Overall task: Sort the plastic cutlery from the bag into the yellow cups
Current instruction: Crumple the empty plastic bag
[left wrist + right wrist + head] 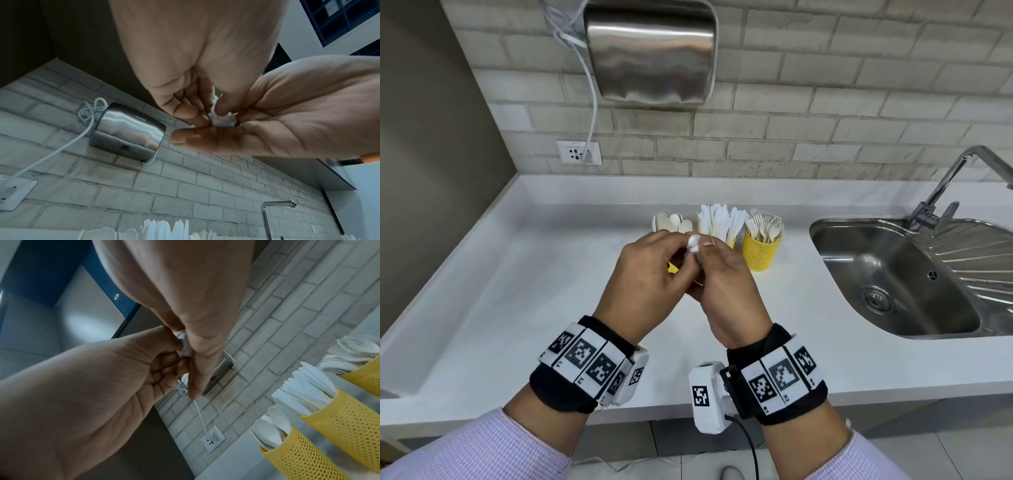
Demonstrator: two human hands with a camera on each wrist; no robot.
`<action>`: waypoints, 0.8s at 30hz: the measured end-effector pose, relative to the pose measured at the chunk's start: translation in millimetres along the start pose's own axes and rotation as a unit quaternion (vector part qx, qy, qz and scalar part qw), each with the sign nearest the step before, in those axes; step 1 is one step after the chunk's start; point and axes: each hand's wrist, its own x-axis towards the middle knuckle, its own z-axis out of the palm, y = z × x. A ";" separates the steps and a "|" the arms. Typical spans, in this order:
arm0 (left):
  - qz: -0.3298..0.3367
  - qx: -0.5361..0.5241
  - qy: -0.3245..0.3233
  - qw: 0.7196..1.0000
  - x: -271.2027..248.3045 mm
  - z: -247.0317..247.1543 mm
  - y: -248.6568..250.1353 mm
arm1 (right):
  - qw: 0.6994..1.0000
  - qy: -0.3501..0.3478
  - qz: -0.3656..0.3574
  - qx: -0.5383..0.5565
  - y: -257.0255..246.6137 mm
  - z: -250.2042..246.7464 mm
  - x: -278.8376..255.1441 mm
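Both hands meet above the counter in front of the cups. My left hand [679, 248] and right hand [709, 251] pinch a small crumpled white wad [693, 243] between their fingertips; it looks like thin plastic. The left wrist view shows the wad [222, 120] squeezed between both hands' fingers. Three yellow perforated cups stand in a row behind the hands: spoons [671, 222] on the left, knives [719, 222] in the middle, and the fork cup [760, 253] on the right. The hands hide most of the left and middle cups.
A steel sink [893, 274] with a tap [955, 185] lies to the right. A metal hand dryer [650, 51] hangs on the brick wall, its white cable running to a socket [578, 153]. The white counter [517, 274] stretches left.
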 end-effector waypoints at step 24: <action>-0.153 -0.079 -0.139 0.975 5.4 -5.3 -6.2 | 0.985 -0.016 -0.113 -0.131 11.9 -3.0 -13.3</action>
